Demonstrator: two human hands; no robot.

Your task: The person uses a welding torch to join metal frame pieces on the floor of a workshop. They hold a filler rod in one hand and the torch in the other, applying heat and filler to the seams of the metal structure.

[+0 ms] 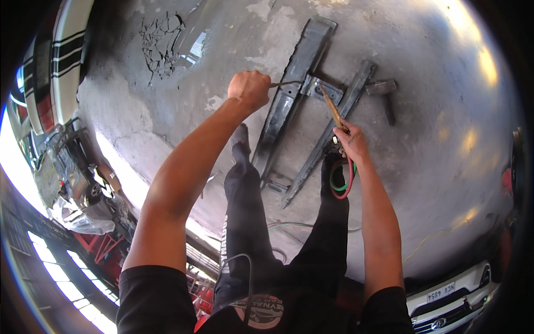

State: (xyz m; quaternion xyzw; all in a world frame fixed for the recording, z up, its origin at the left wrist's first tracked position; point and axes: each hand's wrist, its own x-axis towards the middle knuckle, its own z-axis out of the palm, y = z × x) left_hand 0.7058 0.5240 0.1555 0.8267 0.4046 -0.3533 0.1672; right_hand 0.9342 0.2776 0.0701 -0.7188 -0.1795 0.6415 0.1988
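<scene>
My left hand (248, 90) is closed in a fist around a thin metal rod (285, 83), whose far end reaches over the steel frame. My right hand (352, 143) grips a brass gas torch (332, 107). The torch tip points at a short drilled crosspiece (327, 92), close to the end of the rod. That crosspiece joins a wide grey steel channel (283, 103) to a narrower steel bar (334, 132) on the floor. Red and green hoses (350, 181) hang from the torch below my right hand. Whether a flame burns at the tip is hard to make out.
A hammer (382, 87) lies right of the narrow bar. My feet straddle the frame's near end, and hose runs behind my legs. A wrecked vehicle part (83, 183) stands at left, a white vehicle (453, 300) at lower right. A yellow cord (439, 236) crosses the concrete floor.
</scene>
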